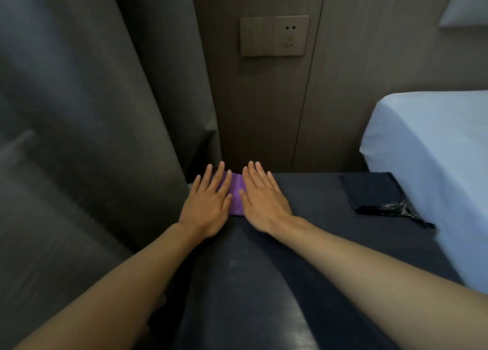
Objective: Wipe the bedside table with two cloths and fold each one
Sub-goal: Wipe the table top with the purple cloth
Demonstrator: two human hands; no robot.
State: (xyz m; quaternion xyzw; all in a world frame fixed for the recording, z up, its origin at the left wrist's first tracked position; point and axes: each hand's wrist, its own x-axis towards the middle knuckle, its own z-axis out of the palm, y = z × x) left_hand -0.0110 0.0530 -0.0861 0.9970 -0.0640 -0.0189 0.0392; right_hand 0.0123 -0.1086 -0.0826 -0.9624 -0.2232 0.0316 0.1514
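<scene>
A small folded purple cloth (237, 195) lies at the far left corner of the dark bedside table (303, 217). My left hand (208, 204) lies flat on its left part, fingers straight and spread. My right hand (264, 199) lies flat on its right part, fingers straight too. Only a narrow strip of the purple cloth shows between the two hands. A second cloth, dark (375, 193), lies folded at the table's far right, with a patterned edge at its near side.
A grey curtain (105, 111) hangs close on the left of the table. A wood-panelled wall with a switch and socket plate (274, 35) stands behind. A bed with a white sheet (435, 151) borders the table on the right.
</scene>
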